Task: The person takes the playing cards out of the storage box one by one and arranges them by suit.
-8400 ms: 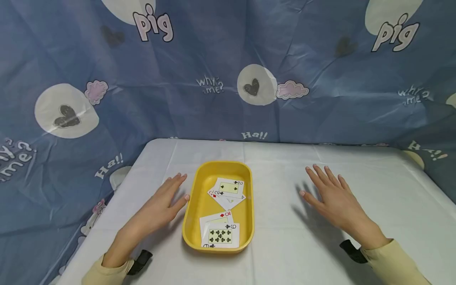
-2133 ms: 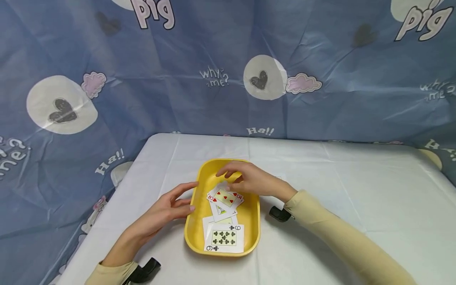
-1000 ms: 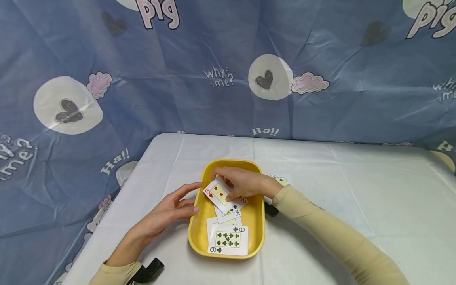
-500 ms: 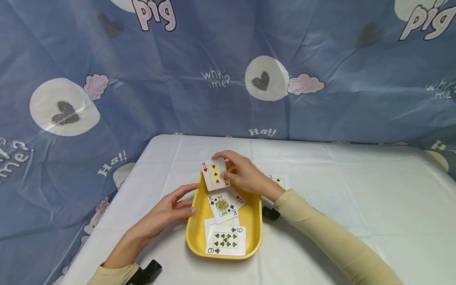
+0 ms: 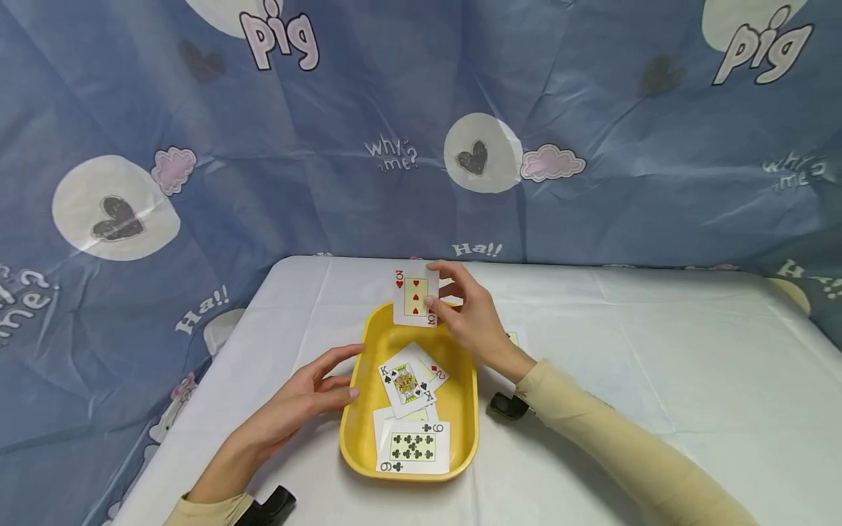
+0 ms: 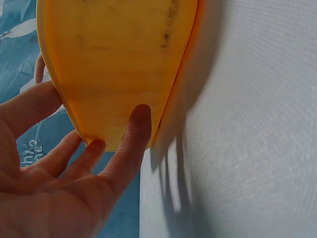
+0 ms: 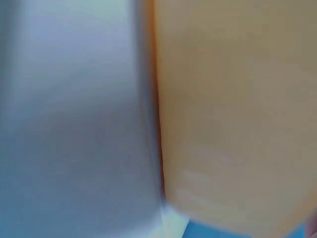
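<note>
My right hand [image 5: 476, 321] pinches a playing card [image 5: 406, 307], the three of hearts, between thumb and fingers, raised over the far rim of the yellow tray [image 5: 353, 438]. Inside the tray, the king of spades [image 5: 406, 383] overlaps a diamond card [image 5: 434, 371]. Nearer me a clubs card [image 5: 413, 447] lies partly over another card. My left hand [image 5: 289, 402] rests beside the tray's left side, fingers loosely spread; in the left wrist view its fingertips are against the tray wall [image 6: 109, 74]. The right wrist view shows mostly the tray's blurred outer wall [image 7: 228, 109].
To the right of the tray a clubs card [image 5: 520, 337] lies on the white tablecloth [image 5: 625, 365], partly hidden by my right forearm. A blue printed curtain [image 5: 395, 204] hangs behind the table's far edge.
My right hand has lifted the three of hearts up and away from the tray, uncovering the king of spades. Earlier, a clubs card went from the tray to the table. The left hand stays put.
</note>
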Demonstrator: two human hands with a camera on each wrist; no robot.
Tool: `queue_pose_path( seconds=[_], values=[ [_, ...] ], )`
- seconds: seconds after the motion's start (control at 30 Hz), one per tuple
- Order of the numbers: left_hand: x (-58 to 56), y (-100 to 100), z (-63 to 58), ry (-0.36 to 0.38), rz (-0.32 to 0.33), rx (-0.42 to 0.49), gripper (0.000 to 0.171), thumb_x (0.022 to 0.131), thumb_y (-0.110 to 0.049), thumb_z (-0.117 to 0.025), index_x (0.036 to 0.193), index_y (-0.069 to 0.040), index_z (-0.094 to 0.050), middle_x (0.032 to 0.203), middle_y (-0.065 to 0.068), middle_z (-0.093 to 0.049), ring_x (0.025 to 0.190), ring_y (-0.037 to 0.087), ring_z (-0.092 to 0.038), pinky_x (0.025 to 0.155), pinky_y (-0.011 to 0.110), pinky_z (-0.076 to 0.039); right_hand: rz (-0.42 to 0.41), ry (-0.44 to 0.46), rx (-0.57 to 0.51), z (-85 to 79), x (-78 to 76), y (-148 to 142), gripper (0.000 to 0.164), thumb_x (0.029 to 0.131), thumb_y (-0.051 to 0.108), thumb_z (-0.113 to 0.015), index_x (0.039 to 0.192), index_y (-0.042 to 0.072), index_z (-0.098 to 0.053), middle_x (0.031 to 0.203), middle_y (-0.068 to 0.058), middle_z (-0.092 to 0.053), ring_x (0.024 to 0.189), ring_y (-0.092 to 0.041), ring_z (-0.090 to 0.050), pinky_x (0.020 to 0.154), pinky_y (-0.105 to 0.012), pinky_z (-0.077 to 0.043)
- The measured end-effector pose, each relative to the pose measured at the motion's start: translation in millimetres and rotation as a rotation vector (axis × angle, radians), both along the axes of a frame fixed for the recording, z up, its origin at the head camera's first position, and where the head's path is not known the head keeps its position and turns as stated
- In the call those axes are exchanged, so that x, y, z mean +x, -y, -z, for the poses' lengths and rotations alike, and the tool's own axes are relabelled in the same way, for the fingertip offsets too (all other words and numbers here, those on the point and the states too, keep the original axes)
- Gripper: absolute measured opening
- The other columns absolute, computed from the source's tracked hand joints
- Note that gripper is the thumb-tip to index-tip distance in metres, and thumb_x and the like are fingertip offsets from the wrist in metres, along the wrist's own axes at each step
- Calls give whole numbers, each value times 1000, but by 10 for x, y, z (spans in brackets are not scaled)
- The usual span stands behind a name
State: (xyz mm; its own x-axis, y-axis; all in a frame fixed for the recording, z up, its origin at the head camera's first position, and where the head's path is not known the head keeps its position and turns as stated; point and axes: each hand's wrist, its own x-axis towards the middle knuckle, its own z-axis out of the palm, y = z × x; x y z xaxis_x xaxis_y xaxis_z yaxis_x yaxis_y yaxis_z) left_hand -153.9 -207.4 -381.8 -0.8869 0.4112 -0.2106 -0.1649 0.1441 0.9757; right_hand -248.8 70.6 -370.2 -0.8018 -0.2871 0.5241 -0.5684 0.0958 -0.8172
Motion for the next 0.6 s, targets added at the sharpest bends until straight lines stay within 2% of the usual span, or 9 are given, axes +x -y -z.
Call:
queue_pose_path(
  seconds=[0.23, 0.43, 0.6],
  values=[
    [-4, 10, -7, -5, 4, 10, 67, 95, -12, -66, 153, -16, -32, 138, 25, -50, 119, 35, -57, 91, 42, -52, 33, 134, -18, -257, 173, -354, 51, 89, -8, -66, 136, 2, -49, 118, -17, -48, 88, -41, -62, 60, -51, -56],
    [-7, 0, 4, -8, 10, 17, 68, 94, -13, -67, 153, -14, -31, 136, 26, -52, 118, 35, -58, 90, 42, -52, 69, 221, 30, -92, 80, -791, 55, 90, -1, -70, 140, 11, -48, 123, -18, -52, 86, -30, -66, 61, -50, -57],
    [1, -8, 8, -5, 2, 12, 67, 94, -13, -67, 152, -16, -34, 138, 25, -50, 118, 35, -58, 91, 42, -52, 82, 273, 67, -34, 78, -1164, 55, 90, 0, -70, 139, 7, -47, 120, -19, -54, 83, -25, -67, 59, -44, -58]
  ],
)
